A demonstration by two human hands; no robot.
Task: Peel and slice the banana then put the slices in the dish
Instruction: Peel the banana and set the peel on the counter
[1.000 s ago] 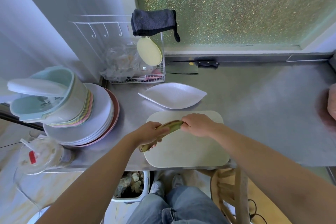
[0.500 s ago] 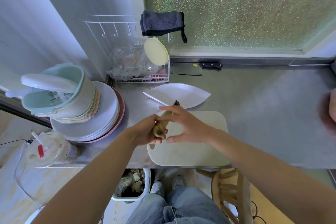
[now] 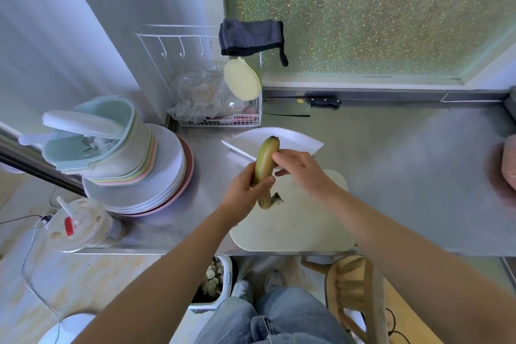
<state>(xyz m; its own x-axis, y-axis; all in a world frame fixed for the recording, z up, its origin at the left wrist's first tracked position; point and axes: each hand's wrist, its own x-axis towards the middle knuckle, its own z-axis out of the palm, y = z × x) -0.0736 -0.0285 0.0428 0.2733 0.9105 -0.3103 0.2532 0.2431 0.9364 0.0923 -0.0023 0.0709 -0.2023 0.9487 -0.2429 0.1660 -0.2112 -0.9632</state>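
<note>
Over the cutting board (image 3: 293,229) the left hand (image 3: 245,190) clenches the unpeeled banana (image 3: 265,159) by its lower half, stem down, while the right hand (image 3: 303,169) merely rests loose fingers on its side, so squeezing could bruise the fruit or tear the stem; it has swung upright from lying level, tip toward the dish (image 3: 298,139).

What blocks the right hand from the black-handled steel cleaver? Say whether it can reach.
Probably yes. The right hand only touches the greenish-yellow banana, which the left hand grips; just the shallow white dish lies between it and the black-handled steel cleaver.
</note>
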